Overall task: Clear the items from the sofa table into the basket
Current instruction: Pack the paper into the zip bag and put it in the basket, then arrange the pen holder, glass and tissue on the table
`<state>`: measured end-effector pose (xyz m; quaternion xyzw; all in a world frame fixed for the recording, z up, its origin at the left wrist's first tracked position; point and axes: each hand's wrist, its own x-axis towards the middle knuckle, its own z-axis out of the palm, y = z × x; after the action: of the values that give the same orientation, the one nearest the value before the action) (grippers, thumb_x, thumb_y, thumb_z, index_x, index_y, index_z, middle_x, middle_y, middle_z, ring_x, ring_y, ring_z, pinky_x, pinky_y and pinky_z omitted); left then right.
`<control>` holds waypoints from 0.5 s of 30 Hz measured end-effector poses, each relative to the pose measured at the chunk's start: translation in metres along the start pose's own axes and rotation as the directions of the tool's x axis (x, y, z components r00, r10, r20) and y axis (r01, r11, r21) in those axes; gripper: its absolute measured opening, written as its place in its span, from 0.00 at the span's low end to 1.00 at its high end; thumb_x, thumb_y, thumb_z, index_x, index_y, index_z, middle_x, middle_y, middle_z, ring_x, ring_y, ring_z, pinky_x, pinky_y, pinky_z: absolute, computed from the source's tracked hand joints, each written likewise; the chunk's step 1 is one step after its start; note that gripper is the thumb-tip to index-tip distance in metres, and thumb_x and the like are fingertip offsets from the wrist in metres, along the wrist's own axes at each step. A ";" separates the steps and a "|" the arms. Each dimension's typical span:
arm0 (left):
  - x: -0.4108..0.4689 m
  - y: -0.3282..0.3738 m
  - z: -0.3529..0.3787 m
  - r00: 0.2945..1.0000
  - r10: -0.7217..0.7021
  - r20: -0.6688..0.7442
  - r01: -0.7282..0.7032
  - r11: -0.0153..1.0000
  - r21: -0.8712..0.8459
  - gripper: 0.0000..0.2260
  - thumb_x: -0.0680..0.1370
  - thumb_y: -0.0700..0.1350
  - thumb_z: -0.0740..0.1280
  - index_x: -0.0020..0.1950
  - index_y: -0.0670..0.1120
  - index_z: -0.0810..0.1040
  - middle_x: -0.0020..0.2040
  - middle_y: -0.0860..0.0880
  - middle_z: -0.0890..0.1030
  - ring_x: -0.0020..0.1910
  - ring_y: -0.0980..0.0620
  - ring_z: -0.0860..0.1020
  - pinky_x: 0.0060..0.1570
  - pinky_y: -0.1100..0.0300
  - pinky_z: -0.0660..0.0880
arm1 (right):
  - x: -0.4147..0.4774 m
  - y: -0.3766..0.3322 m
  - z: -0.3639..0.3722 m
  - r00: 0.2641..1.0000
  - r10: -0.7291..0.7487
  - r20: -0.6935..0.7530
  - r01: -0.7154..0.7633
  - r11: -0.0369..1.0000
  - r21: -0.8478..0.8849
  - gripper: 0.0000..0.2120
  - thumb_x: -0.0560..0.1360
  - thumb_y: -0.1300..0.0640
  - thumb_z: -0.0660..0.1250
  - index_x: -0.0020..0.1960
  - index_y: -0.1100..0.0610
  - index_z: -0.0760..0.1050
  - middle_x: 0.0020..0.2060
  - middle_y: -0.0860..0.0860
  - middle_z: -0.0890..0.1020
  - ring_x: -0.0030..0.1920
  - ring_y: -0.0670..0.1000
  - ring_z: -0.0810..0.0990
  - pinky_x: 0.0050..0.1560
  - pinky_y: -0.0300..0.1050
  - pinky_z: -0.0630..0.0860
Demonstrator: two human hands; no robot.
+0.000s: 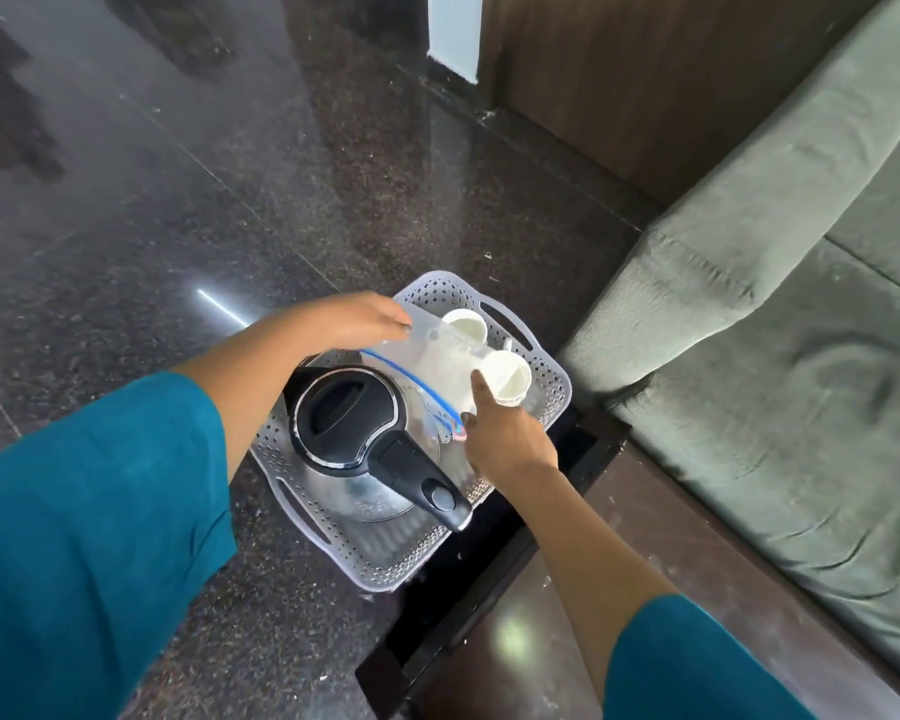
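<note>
The basket (385,569) is pale plastic with lots of little holes. It sits on the dark shiny floor (178,200), in the middle of the view. Its 5 o'clock corner is right up against the dark brown tabletop (515,667).

Inside the basket, a silver kettle (354,433) with a black lid fills the 7 o'clock half. Its black handle sticks out toward 5 o'clock. A clear plastic bag (422,356) with a blue strip lies over the 1 o'clock half, and part of it is on top of the kettle. A white cup (466,324) shows at the far edge of the bag, at 12 o'clock. A second white cup (507,379) is at 2 o'clock, near the basket rim.

The left hand (370,319) comes in from 9 o'clock. Its fingertips pinch the far left corner of the bag. The right hand (505,439) comes in from 5 o'clock. Its fingers are curled at the near edge of the bag, by the blue strip, and one straight finger touches the second cup. Both arms have blue-green sleeves (100,537).

A grey-green sofa (775,304) fills the 3 o'clock side, just beside the basket and the tabletop.
</note>
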<state>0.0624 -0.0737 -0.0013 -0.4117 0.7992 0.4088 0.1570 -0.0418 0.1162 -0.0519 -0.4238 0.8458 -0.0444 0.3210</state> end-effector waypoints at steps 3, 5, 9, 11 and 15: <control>-0.019 0.029 0.006 0.996 0.085 -0.020 -0.085 0.996 0.020 0.16 0.77 0.46 0.63 0.65 0.48 0.73 0.63 0.50 0.76 0.60 0.53 0.73 0.60 0.60 0.67 | -0.018 -0.001 -0.009 0.999 -0.041 -0.004 0.041 0.998 0.038 0.28 0.79 0.48 0.52 0.74 0.44 0.41 0.47 0.59 0.78 0.49 0.61 0.78 0.41 0.50 0.70; -0.033 0.049 0.017 0.991 0.133 -0.010 -0.133 0.990 0.050 0.17 0.77 0.46 0.63 0.66 0.46 0.72 0.66 0.48 0.74 0.64 0.51 0.73 0.66 0.55 0.67 | -0.033 0.000 -0.018 0.996 -0.091 0.003 0.091 0.993 0.079 0.30 0.79 0.48 0.53 0.74 0.47 0.41 0.48 0.60 0.78 0.49 0.61 0.78 0.42 0.51 0.70; -0.065 0.074 0.049 0.985 0.166 0.042 -0.171 0.965 0.198 0.18 0.77 0.49 0.64 0.66 0.49 0.71 0.67 0.48 0.73 0.65 0.50 0.72 0.65 0.56 0.67 | -0.067 0.014 -0.035 0.991 -0.134 -0.001 0.133 0.982 0.135 0.31 0.79 0.49 0.55 0.75 0.51 0.42 0.59 0.62 0.74 0.54 0.62 0.76 0.46 0.51 0.70; -0.083 0.083 0.068 0.981 0.188 0.048 -0.194 0.938 0.288 0.17 0.76 0.49 0.64 0.65 0.50 0.72 0.65 0.48 0.75 0.61 0.48 0.74 0.60 0.57 0.70 | -0.088 0.024 -0.042 0.991 -0.133 -0.003 0.132 0.981 0.142 0.31 0.78 0.48 0.55 0.75 0.51 0.43 0.62 0.62 0.71 0.56 0.63 0.75 0.50 0.52 0.71; -0.119 0.117 0.117 0.959 0.247 0.141 -0.279 0.913 0.297 0.13 0.76 0.48 0.64 0.59 0.47 0.75 0.57 0.47 0.79 0.56 0.46 0.77 0.56 0.49 0.74 | -0.146 0.063 -0.047 0.994 -0.107 -0.019 0.109 0.982 0.155 0.31 0.78 0.47 0.55 0.75 0.50 0.44 0.61 0.64 0.71 0.57 0.65 0.74 0.54 0.55 0.72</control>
<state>0.0332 0.1188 0.0577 -0.2488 0.8932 0.3141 0.2040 -0.0494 0.2558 0.0369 -0.4425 0.8172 -0.1300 0.3457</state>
